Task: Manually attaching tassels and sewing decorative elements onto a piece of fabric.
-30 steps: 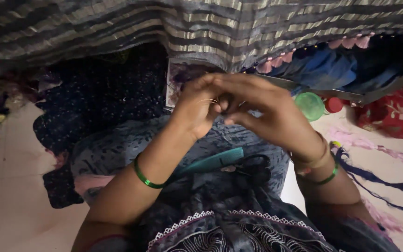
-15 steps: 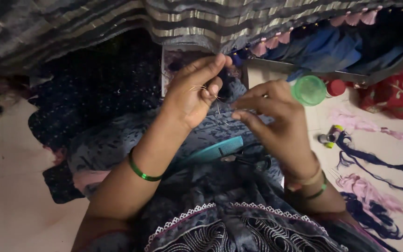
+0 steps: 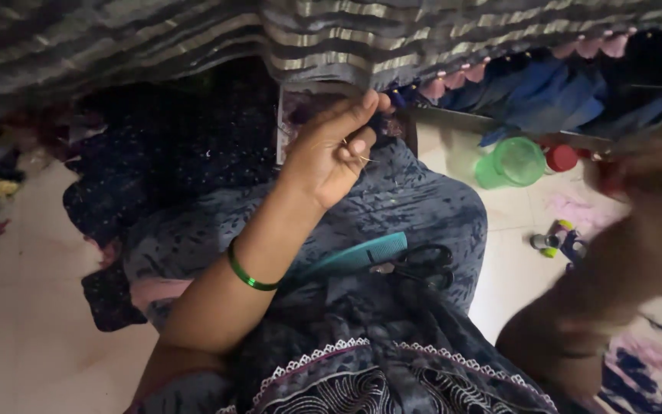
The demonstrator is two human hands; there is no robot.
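- My two hands were close together at the centre half a second ago; now my right hand point(image 3: 657, 180) is swung far out to the right edge of the frame, and it is only a blur.
- I cannot tell if the fingers of my right hand are open or closed, or if they hold something.
- My left hand point(image 3: 335, 149) has stayed in the upper centre, but it is raised a little more toward the striped cloth point(image 3: 300, 38).
- Its fingers are curled, and thumb and forefinger pinch a thin metal needle point(image 3: 360, 158); the index finger touches the edge of the cloth, which has small pink tassels.
- The striped cloth fills the top of the frame; it looks thin and shiny, with grey and pale golden bands.
- A smooth green bangle point(image 3: 248, 274) sits on my left wrist.
- On my lap, at the centre, lie a teal plastic comb point(image 3: 358, 257) and, touching it on its right, black scissors point(image 3: 423, 266).
- They rest on my dark blue printed dress point(image 3: 423, 207), soft, with a white lace trim in the lower part.
- In the upper right, on the pale floor, stands a translucent green plastic cup point(image 3: 511, 162), with a red lid point(image 3: 561, 158) just beside it.
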